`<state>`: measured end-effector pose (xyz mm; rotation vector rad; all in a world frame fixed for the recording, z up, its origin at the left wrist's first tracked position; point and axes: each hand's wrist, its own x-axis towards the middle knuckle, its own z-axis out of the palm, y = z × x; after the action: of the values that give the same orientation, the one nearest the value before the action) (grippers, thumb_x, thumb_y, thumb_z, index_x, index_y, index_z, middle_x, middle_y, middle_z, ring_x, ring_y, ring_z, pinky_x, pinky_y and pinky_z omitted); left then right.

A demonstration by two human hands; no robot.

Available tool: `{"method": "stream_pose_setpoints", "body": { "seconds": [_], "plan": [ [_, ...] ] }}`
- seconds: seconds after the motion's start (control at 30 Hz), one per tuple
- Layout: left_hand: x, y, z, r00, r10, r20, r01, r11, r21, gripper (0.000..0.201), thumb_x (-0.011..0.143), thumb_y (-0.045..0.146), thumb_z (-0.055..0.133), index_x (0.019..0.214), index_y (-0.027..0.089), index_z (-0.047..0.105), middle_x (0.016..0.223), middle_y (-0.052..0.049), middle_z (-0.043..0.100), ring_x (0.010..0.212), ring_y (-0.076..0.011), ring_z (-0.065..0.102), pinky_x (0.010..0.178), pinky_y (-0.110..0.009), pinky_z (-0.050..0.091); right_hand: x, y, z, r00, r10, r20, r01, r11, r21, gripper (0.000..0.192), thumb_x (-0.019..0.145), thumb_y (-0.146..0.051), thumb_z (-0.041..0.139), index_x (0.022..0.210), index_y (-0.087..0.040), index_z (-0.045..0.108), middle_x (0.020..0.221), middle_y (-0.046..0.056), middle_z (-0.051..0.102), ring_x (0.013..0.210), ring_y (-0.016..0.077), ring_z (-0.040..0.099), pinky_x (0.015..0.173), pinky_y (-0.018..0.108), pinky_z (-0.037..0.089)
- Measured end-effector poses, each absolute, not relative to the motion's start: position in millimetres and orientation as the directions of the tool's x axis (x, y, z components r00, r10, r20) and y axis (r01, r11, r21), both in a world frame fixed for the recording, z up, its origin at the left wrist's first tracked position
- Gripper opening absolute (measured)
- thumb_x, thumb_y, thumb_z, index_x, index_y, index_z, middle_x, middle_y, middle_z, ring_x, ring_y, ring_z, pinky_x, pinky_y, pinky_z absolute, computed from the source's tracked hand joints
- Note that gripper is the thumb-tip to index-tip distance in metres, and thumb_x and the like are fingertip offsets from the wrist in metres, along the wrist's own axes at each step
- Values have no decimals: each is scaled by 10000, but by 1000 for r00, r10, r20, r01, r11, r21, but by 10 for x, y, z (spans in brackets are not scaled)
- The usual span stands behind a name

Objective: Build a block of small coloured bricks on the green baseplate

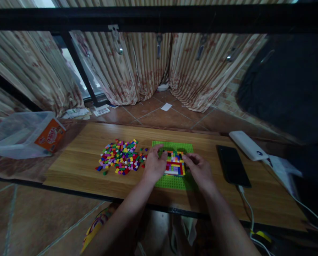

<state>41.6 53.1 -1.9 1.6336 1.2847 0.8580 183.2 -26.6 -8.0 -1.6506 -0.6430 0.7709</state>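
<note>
Backdrop: striped, flower-patterned curtains (143, 67) hang above a brown tiled floor (148, 112).
Table: wood-grain top (76, 170), its long near edge toward the person.
Baseplate: green studded sheet (172, 183) near the middle of the near edge.
Brick build: multicoloured block (176, 167) on the baseplate, between both hands.
Left hand (155, 165): half curled, thumb at the build's left side; whether it grips cannot be told.
Right hand (200, 170): thumb and forefinger drawn together at the build's far right corner; cannot tell whether they pinch a brick.
Loose bricks (121, 156): scattered heap between the table's left edge and the baseplate.
Phone (232, 165): dark, right of the right hand, white cable (251, 209) at its near end.
Tub (20, 137): clear, orange-labelled, beyond the left edge.
</note>
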Motion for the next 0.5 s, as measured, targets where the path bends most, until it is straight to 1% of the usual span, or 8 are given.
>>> {"method": "stream_pose_setpoints", "body": {
  "seconds": [0.1,0.27,0.4,0.5],
  "plan": [
    [503,455,-68,211,977,-44,330,-29,943,361,861,262,501,1186,138,598,1189,-111,643,1102,-205,593,972,-335,465,1794,-250,-133,611,786,-95,88,-187,-978,477,626,-561,739,887,-167,673,843,58,714,765,198,645,724,331,500],
    [640,348,-90,230,971,-68,287,0,958,452,864,355,522,1273,164,542,1257,-109,613,1119,-211,586,971,-334,468,1808,-255,-216,625,773,-103,129,-233,-964,475,677,-566,687,949,-177,669,914,73,718,808,221,664,748,356,518],
    [681,385,-60,211,975,-70,239,18,971,438,871,400,512,1240,171,570,1232,-98,632,1114,-212,588,989,-334,458,1865,-209,-233,667,739,-91,200,-296,-934,500,665,-574,673,954,-166,681,944,91,718,848,243,666,787,378,506],
    [684,430,-46,232,970,-72,209,23,978,429,878,404,497,1229,172,578,1226,-93,639,1113,-208,592,989,-330,462,1888,-177,-209,684,726,-73,278,-351,-894,497,673,-574,650,947,-161,692,937,103,724,850,260,667,772,383,503]
  ]
}}
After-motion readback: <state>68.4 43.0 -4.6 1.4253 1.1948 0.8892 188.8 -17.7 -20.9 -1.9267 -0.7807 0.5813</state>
